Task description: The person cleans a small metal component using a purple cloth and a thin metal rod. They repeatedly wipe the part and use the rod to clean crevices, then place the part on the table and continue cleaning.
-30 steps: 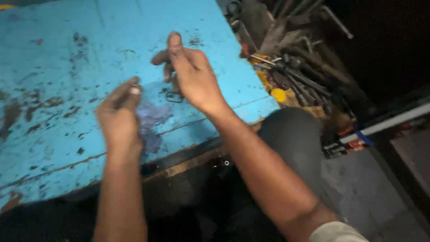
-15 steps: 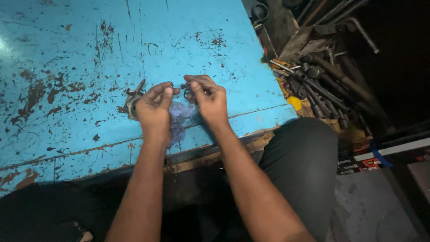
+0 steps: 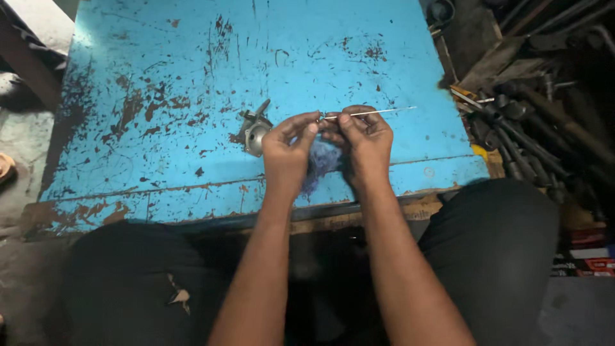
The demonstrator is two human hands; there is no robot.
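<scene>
Paint on the worktop is bright blue, chipped and scratched all over, with rust-brown patches showing through, thickest along the left side and the near edge. The surface is flat and hard, sheet metal or painted board, I cannot tell which, with a seam running across near the front.

Left of the hands lies a small grey metal casting, rounded like a cup with a stubby lever sticking up and back from it. It sits on the worktop just beside the left hand, not touching it as far as I can see.

The left hand has its thumb and forefinger pinched together at the tip, closed on the near end of a thin, straight, shiny wire. The right hand meets it almost fingertip to fingertip, its thumb and first fingers also pinched on the same wire, which runs out to the right as a fine bright line above the worktop. A tiny dark piece seems to sit where the two hands meet, too small to make out. Under the hands is a purplish smear on the paint.

At the far right, beside the worktop, is a dark heap of long steel tools, round-shafted and greasy.
</scene>
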